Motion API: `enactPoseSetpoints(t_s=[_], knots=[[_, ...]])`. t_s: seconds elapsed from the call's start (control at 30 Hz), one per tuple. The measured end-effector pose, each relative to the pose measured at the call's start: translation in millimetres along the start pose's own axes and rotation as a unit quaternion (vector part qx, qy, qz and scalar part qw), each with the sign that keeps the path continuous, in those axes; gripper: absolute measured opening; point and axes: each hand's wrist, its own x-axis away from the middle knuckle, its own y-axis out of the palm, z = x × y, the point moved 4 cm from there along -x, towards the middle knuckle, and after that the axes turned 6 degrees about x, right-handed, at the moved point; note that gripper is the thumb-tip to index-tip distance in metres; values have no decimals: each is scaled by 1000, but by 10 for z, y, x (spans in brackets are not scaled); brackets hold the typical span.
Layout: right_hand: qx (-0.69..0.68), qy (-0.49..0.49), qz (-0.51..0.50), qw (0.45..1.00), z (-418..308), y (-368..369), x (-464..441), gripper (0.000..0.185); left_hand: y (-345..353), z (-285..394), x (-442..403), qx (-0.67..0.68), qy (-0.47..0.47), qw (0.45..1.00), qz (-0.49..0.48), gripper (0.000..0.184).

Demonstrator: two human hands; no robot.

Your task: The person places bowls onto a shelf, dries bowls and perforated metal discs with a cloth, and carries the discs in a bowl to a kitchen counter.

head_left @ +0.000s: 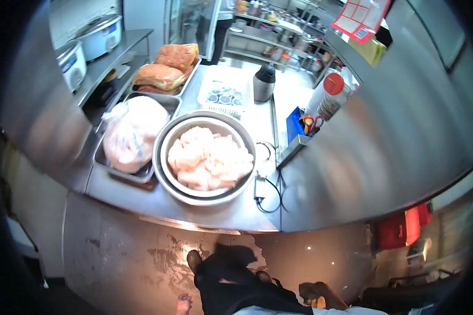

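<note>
At the bottom edge, my left hand (184, 304) hangs low over the floor, its fingers curled, with nothing visible in them. My right hand (313, 292) is also low, on the other side of my dark-clothed legs. It looks closed around something yellowish-brown, too blurred and shadowed to name. Neither hand touches the counter. On the counter ahead, a large metal bowl (161, 181) holds a second bowl heaped with pale raw meat (207, 159), possibly chicken. Left of it, a bagged pale mass (134, 134) sits in a metal tray (129, 176).
Behind are a tray of browned slabs (165, 73), a clear container (223, 84) and a black-and-steel jug (264, 82). Cables (270, 197) lie on the counter's right part. Scissors (311, 124) stand in a blue holder (294, 124). Another person (222, 31) stands beyond. The floor (121, 247) looks wet.
</note>
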Motion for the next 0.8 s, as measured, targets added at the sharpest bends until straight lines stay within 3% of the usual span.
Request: enactPoseSetpoints(t_s=[0.07,0.1,0.13,0.3,0.4,0.5,0.6,0.7,0.8], knots=[[-27,-101,69,992,-212,214,372,58,-285,369,-356,68,-30,997,-3,17],[128,-74,33,988,-300,351,312,55,-434,547,-491,126,-26,992,-3,16],[95,-61,21,993,-398,358,419,54,-547,689,-617,185,-24,983,-1,14],[-114,43,-43,992,-1379,-133,1358,56,-813,1184,-1063,186,-7,982,-31,9],[-181,86,-111,973,-1761,-321,1642,78,-848,1235,-1211,161,-18,984,-72,9],[-153,88,-84,981,-1753,-188,1522,81,-767,1202,-1272,122,-55,987,-84,9],[-144,62,-20,987,-1871,-208,1515,69,-737,1225,-1271,95,-81,988,-86,9],[-196,86,-35,976,-2304,-595,1937,73,-701,1304,-1313,78,-91,989,-90,9],[-215,76,-32,973,-2163,-407,1829,78,-724,1365,-1364,75,-84,990,-88,9]])
